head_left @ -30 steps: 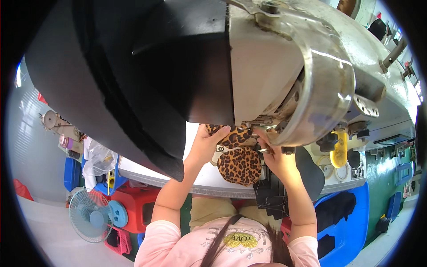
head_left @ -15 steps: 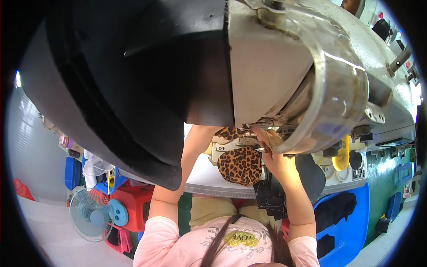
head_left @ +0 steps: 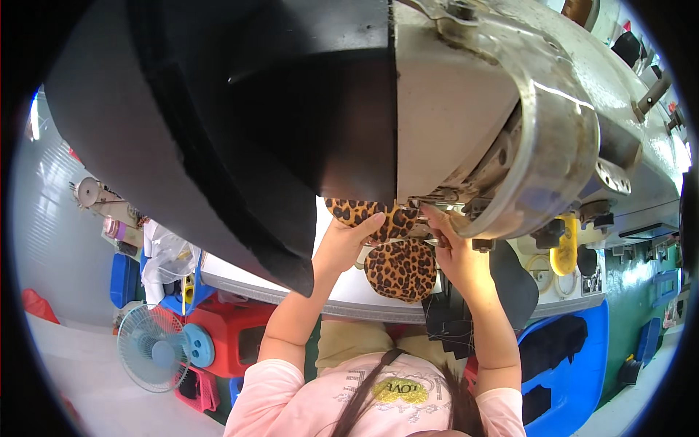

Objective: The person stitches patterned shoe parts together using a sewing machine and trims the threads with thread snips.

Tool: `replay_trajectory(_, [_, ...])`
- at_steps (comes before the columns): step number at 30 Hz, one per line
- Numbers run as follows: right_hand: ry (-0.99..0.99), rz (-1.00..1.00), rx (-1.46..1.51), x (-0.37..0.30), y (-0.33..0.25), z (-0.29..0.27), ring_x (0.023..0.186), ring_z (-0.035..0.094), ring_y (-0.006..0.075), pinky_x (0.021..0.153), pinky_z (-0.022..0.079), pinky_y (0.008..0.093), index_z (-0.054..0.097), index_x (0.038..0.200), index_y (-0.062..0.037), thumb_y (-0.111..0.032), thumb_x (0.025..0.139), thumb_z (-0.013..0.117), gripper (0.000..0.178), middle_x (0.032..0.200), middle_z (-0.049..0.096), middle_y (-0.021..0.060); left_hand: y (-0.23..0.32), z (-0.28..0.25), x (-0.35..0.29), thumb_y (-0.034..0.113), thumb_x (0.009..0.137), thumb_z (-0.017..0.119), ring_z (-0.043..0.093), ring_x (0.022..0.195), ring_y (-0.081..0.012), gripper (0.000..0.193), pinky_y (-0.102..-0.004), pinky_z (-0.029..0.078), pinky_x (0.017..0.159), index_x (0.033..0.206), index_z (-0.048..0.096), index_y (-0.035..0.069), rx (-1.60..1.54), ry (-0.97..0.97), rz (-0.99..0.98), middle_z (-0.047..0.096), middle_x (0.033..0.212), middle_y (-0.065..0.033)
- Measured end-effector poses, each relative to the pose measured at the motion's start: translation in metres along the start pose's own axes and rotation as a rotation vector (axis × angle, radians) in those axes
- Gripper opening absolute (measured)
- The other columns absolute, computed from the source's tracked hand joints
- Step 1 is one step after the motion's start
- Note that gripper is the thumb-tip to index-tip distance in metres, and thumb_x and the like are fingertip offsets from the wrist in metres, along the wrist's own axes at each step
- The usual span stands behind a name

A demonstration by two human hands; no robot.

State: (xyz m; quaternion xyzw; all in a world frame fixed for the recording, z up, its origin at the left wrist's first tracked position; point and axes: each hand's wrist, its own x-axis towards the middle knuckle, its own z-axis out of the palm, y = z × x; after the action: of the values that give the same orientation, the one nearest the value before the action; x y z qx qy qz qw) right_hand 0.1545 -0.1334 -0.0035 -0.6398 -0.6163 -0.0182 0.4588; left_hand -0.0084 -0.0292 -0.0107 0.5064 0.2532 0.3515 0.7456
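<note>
A rounded leopard-print fabric piece (head_left: 393, 221) lies under the working end of a sewing machine (head_left: 575, 138). My left hand (head_left: 341, 244) grips its left side, thumb on top and fingers underneath. At the piece's right edge, close to the needle area, my right hand (head_left: 455, 251) has its fingers curled together. Machine parts partly cover those fingers, so what they pinch does not show. A second rounded leopard-print piece (head_left: 400, 271) rests nearer to me, between my wrists. A large black panel (head_left: 306, 124) hides the upper left of the work.
Black fabric pieces (head_left: 450, 320) hang over the table's front edge (head_left: 364, 312) beside my right forearm. A blue tub (head_left: 593, 364) with black pieces stands at the lower right. To the left are a fan (head_left: 153, 349), a red stool (head_left: 222, 328) and a white plastic bag (head_left: 164, 255).
My left hand has come out from behind the black panel, and more of the upper leopard-print piece shows. My right hand stays by the needle area. The whole view has shifted slightly.
</note>
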Motion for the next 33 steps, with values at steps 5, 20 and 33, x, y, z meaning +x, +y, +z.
replay_trajectory(5, [-0.077,0.064,-0.026,-0.002,-0.001,-0.003,0.059,0.053,0.0162,0.056,0.045,0.0269,0.057,0.110,-0.0156,0.015,0.060,0.049,0.059,0.075,0.057,0.0054,-0.005,-0.003,-0.005,0.007,0.082,0.058,0.055,0.069,-0.0079,0.010,-0.0221,0.043,0.053,0.092,0.056,0.008,0.221,-0.004,0.097,0.059,0.085,-0.0002])
replay_trajectory(20, [-0.012,-0.006,-0.014,-0.004,0.006,0.002,0.058,0.051,0.0153,0.055,0.043,0.0255,0.056,0.110,-0.0147,0.015,0.060,0.049,0.058,0.076,0.055,0.0047,-0.003,0.027,-0.002,0.006,0.082,0.057,0.056,0.078,-0.0132,0.014,-0.0278,0.047,0.062,0.096,0.053,0.004,-0.199,0.097,0.125,0.058,0.088,-0.0040])
replay_trajectory(33, [-0.046,0.016,-0.056,-0.005,0.007,0.001,0.058,0.051,0.0151,0.055,0.043,0.0255,0.057,0.110,-0.0135,0.016,0.060,0.049,0.058,0.075,0.055,0.0051,-0.042,0.046,-0.018,0.009,0.084,0.055,0.059,0.073,-0.0153,0.013,-0.0257,0.048,0.064,0.094,0.053,0.000,-0.186,0.300,0.143,0.061,0.084,-0.0077])
